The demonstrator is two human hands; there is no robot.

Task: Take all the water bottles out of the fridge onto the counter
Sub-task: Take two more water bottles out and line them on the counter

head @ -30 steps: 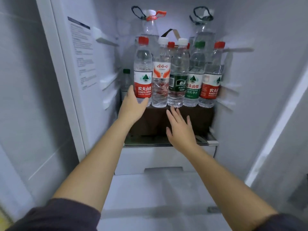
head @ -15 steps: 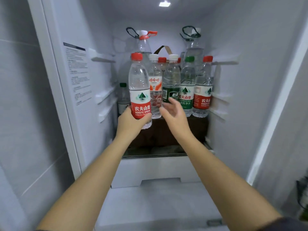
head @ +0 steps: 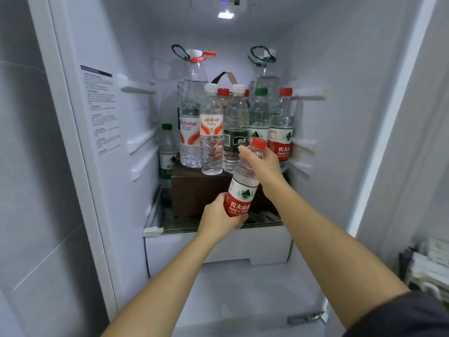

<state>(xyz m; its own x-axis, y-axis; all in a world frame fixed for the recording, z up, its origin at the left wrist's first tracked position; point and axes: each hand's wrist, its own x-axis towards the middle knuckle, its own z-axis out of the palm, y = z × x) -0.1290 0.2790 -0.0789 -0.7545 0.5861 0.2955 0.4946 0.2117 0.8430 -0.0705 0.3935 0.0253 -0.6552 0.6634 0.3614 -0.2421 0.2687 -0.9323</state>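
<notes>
A red-capped, red-labelled water bottle is out in front of the fridge shelf, tilted to the right. My left hand grips its lower end at the label. My right hand holds its upper part just under the cap. Behind it, several small bottles stand in a row on a brown box. Two large handled bottles rise behind them. A green-capped bottle stands alone at the left on the glass shelf.
The open fridge has white side walls with shelf rails and a white drawer under the shelf. A sticker with text covers the left wall. Stacked white items sit outside at the far right.
My left hand has pulled the red-labelled bottle off the box, down and toward me, tilting it. My right hand has moved from reaching toward the row onto this bottle's upper part.
</notes>
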